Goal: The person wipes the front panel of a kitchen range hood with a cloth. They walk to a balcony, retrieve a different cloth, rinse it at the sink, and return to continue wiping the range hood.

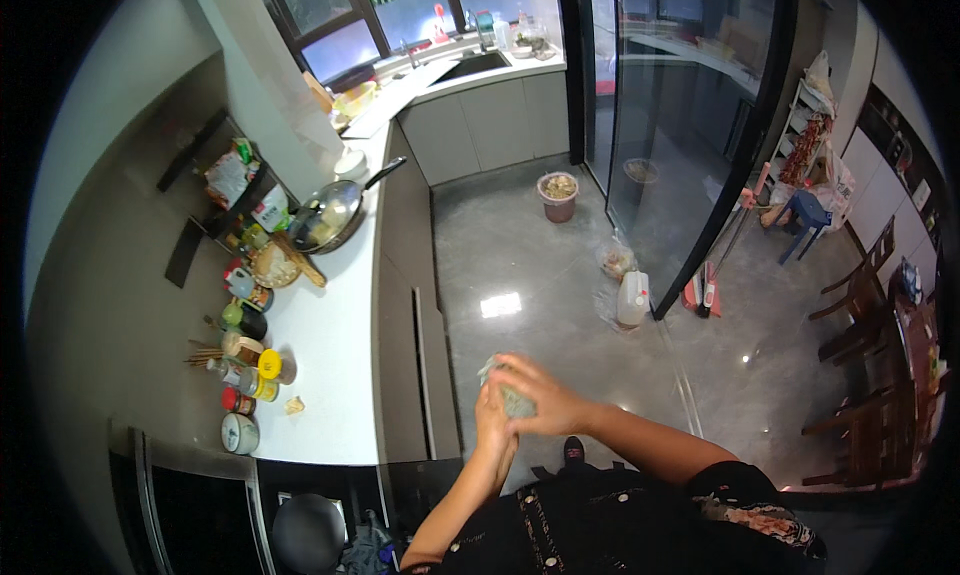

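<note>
In front of my body, over the grey floor, a crumpled pale green cloth (pixel 517 401) is held between both hands. My left hand (pixel 493 417) grips it from the left side, its fingers partly hidden. My right hand (pixel 551 402) wraps over the top and right of it, fingers bent. To the left runs a white countertop (pixel 337 350), where a wok with a glass lid (pixel 328 216) stands near the wall. A small beige piece (pixel 295 405) lies on this counter beside several jars.
A bucket with scraps (pixel 558 196) stands on the floor ahead. A plastic jug (pixel 633 299) and a bag (pixel 616 261) sit by the glass sliding door (pixel 675 162). Wooden chairs (pixel 862 350) and a blue stool (pixel 806 211) are at right. A sink (pixel 474 66) lies at the back.
</note>
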`<state>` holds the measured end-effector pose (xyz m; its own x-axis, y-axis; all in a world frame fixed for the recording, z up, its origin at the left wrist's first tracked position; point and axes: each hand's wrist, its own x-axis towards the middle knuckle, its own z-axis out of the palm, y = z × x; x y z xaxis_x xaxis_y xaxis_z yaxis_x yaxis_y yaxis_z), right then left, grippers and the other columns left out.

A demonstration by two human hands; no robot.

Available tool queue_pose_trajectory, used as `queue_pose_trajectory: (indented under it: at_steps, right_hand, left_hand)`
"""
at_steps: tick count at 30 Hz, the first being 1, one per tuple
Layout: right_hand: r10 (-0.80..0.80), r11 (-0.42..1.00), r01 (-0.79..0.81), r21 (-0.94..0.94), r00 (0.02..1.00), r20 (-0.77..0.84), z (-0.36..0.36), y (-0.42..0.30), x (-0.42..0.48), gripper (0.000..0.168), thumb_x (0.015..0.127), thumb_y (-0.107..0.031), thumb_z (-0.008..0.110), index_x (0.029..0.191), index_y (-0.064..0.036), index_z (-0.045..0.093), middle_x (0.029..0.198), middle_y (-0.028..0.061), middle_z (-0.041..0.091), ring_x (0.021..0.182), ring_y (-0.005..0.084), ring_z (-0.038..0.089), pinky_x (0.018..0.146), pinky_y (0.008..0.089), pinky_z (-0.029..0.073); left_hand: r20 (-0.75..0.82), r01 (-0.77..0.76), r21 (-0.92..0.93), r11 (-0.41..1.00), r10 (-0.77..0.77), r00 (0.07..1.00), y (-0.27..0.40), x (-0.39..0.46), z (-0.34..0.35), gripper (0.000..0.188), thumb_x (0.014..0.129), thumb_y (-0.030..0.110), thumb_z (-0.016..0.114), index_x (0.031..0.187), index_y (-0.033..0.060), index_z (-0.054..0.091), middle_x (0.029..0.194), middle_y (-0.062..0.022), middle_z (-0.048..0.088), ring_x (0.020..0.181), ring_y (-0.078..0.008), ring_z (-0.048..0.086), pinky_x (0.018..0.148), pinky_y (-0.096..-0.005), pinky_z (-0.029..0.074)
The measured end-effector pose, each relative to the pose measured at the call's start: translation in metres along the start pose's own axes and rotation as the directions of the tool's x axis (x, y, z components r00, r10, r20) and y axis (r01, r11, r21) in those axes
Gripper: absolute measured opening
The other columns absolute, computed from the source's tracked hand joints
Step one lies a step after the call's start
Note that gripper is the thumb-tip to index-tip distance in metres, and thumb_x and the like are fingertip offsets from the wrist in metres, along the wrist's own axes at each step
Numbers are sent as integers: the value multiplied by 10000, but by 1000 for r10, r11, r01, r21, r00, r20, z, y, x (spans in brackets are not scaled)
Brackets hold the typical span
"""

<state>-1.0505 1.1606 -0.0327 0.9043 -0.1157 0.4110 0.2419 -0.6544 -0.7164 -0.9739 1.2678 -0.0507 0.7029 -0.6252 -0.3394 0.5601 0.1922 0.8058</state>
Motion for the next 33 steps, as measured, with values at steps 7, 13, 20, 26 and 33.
queue_pose_trajectory:
  at_steps: [7,13,20,26,33]
  right_hand:
    - [343,923,-250,291,878,-334,-90,101,-7,473,768,-157,668,1203,-59,508,1218,133,493,1162,278,447,958,360,381]
    - [391,915,-402,36,860,-328,-160,174,18,558,769,-143,655,1278,-60,442,1248,144,488,1234,278,380,1025,368,302]
    - [780,620,-574,534,384,-493,-242,261,-27,628,846,-161,574,1392,-58,283,1311,155,445,1222,249,421,990,358,354]
    - [795,261,-520,813,-363,-487,-207,280,-161,389,899,-198,518,1258,-61,457,935,69,591,740,131,570,595,244,466]
    - [833,-261,-546,796,-545,-100,-104,232,-245,472,830,-202,585,1222,27,459,792,83,594,586,122,544,425,256,418]
  left_hand:
    - [180,127,178,976,-160,971,-28,120,86,369,939,343,466,1148,41,496,1004,-61,581,902,-150,559,770,-278,460]
    - [226,436,58,898,-437,871,-24,199,186,336,895,234,558,1154,50,448,1080,-108,572,954,-217,581,780,-340,501]
    - [290,73,32,997,-79,954,-33,486,263,352,824,221,655,1093,93,467,1012,-85,585,905,-220,603,716,-357,527]
    - [-28,399,285,872,-408,912,-10,709,345,662,837,538,524,1359,202,295,1328,-175,379,1083,-375,496,794,-543,457]
    - [120,546,456,703,-657,745,-168,723,252,741,879,605,353,1391,77,261,1455,-168,214,1309,-373,248,1006,-548,273]
